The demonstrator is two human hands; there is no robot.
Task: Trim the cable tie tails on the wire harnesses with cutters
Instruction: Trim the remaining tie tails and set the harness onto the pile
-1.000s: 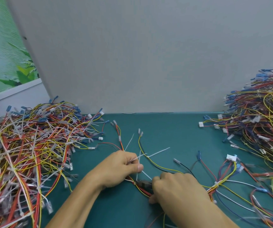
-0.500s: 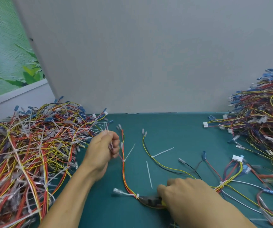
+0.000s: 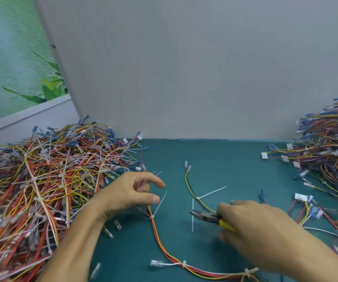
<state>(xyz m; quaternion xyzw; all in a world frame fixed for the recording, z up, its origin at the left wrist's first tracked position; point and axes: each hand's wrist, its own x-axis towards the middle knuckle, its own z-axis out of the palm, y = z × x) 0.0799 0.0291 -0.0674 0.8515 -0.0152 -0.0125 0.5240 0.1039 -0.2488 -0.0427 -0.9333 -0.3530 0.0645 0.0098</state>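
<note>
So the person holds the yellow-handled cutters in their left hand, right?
No. The yellow-handled cutters are in the right hand, not the left hand, which hovers beside the wire pile. The head view shows it.

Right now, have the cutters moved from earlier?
Yes, forward: the cutters went from below the loose white tail up to its middle.

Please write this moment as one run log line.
left hand: fingers relaxed | right hand: holds yellow-handled metal cutters | white plastic cable tie tail on yellow-black wire: untrimmed
</note>
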